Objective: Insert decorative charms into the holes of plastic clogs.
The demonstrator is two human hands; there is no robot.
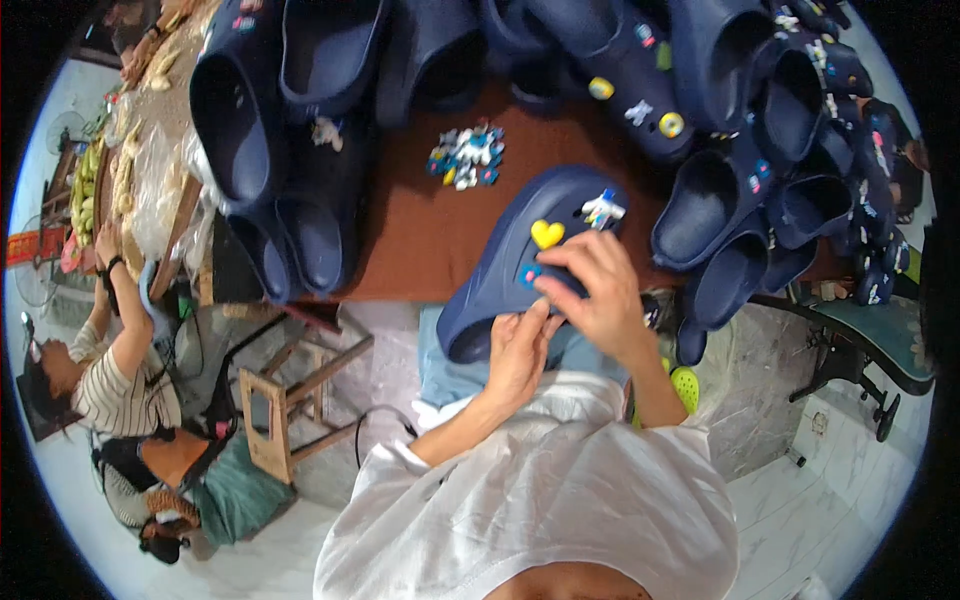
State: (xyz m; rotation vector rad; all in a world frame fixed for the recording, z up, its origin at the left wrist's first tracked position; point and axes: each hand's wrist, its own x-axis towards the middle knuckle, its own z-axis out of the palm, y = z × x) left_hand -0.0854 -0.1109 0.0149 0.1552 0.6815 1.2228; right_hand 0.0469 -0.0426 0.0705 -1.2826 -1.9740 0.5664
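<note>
A navy blue clog (490, 265) lies tilted at the table's near edge, its toe pointing away from me. On its upper are a yellow heart charm (547, 235), a white figure charm (603, 210) and a small blue charm (530, 275) with a pink middle. My left hand (520, 350) grips the clog at its opening, some fingers hidden inside. My right hand (600, 295) is closed over the upper, with thumb and forefinger pinching at the blue charm. A pile of loose charms (468, 155), white, blue and yellow, sits beyond the clog.
Navy clogs (235, 130) stand along the left and back of the brown tabletop (410, 235). More decorated clogs (700, 205) are stacked at right. A wooden stool (290, 395) stands on the floor at left. Another person (120, 350) works at a table further left.
</note>
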